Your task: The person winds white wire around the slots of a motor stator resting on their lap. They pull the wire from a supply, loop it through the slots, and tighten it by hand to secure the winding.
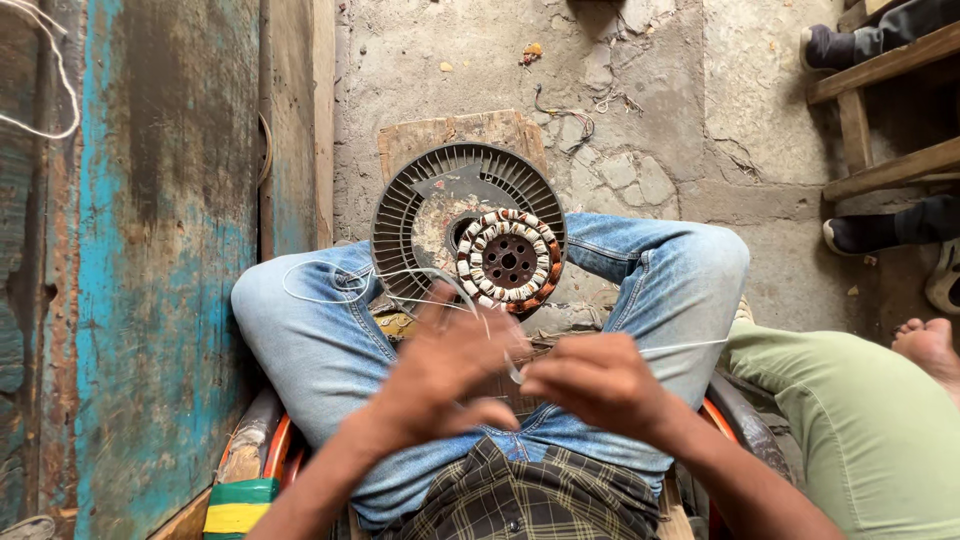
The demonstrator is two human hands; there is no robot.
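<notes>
Both forearms came up from the bottom edge and converged over the lap, bare to the elbow. The left hand (440,375) lay back-up, wrist slightly bent, its fingers spread and pointing up and to the right, somewhat blurred. The right hand (598,385) sat just beside it, also back-up, its fingers curled inward toward the left hand with thumb and forefinger pinched together at the gap between the two. The fingertips of both hands nearly met there. The legs were folded, knees spread to either side.
</notes>
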